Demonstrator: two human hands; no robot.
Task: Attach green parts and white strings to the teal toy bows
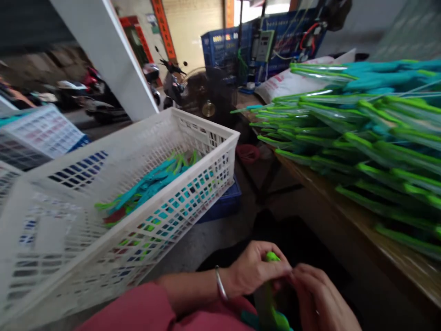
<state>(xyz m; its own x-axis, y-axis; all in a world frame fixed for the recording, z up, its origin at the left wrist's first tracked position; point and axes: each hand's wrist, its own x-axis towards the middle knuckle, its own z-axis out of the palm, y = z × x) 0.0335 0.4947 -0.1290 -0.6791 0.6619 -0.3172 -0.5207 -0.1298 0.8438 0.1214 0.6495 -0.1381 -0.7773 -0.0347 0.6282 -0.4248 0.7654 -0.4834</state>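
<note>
The scene is viewed from a single head-worn camera, aimed forward and down. The lap is seen close at the bottom edge, the worktop [344, 202] along the right, a white basket [144, 151] at left.

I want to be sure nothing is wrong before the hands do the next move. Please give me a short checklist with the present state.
1. Left hand grips the green piece: ok.
2. Right hand touches the same piece: ok.
3. Piece fully visible: not ok, lower end leaves the picture.
4. White basket has room beside its teal and green pieces: ok.
5. Pile of green packs rests steady on the table: cannot tell.
</note>
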